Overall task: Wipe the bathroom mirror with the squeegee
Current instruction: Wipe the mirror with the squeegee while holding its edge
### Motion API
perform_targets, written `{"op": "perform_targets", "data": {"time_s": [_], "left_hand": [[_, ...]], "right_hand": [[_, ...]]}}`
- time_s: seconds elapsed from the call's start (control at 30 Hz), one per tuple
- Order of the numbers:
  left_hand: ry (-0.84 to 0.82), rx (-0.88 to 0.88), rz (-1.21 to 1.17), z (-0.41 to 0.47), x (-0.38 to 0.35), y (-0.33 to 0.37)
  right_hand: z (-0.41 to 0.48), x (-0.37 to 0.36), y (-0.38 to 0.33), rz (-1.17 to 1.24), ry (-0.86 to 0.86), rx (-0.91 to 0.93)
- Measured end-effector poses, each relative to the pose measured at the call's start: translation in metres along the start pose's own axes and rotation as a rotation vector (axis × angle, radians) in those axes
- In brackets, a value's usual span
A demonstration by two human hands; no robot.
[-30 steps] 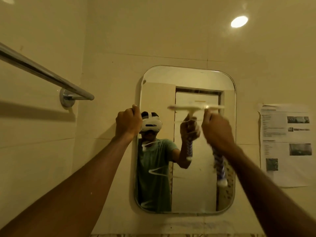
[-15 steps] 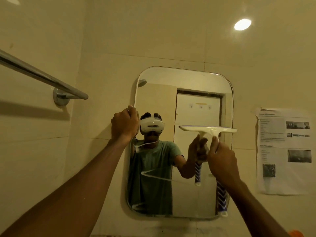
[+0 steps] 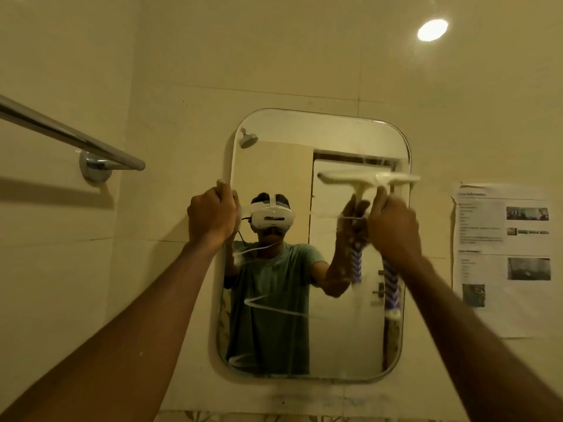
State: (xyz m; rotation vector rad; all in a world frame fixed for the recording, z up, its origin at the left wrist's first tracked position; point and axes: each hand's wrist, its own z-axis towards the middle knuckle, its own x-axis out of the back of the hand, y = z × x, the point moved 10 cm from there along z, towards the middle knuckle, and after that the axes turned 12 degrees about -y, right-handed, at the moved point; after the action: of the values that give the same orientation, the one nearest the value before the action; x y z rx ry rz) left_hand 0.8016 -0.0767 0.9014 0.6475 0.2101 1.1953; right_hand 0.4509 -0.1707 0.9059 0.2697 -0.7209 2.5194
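Squeegee (image 3: pixel 396 178) lying against upper right of mirror (image 3: pixel 280 166): pale blade running horizontal, edge pressing on glass. Blue-and-white striped handle hanging straight down, long axis vertical. Right grip (image 3: pixel 393 229) clenching round top of handle, just under blade. Left grip (image 3: pixel 211 216) curling fingers over mirror's left edge, about mid-height. Mirror standing upright: rectangular, rounded corners, glossy glass, thin white soapy streaks (image 3: pixel 274 306) zigzagging across lower left. Chrome towel rail (image 3: pixel 70 137) jutting from tiled wall at left. Printed paper sheet (image 3: pixel 502 254) hanging on wall right of mirror.
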Motion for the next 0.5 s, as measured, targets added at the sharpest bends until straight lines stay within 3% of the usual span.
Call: {"op": "perform_targets", "data": {"time_s": [0.13, 0.23, 0.5], "left_hand": [[0.014, -0.017, 0.013, -0.001, 0.001, 0.001], [0.019, -0.018, 0.015, -0.002, 0.002, 0.003], [0.034, -0.023, 0.033, 0.001, 0.004, 0.002]], "right_hand": [[-0.092, -0.031, 0.047, 0.037, 0.010, -0.109], [-0.113, -0.033, 0.053, 0.016, -0.025, -0.151], [0.048, 0.023, -0.056, -0.027, -0.007, 0.031]]}}
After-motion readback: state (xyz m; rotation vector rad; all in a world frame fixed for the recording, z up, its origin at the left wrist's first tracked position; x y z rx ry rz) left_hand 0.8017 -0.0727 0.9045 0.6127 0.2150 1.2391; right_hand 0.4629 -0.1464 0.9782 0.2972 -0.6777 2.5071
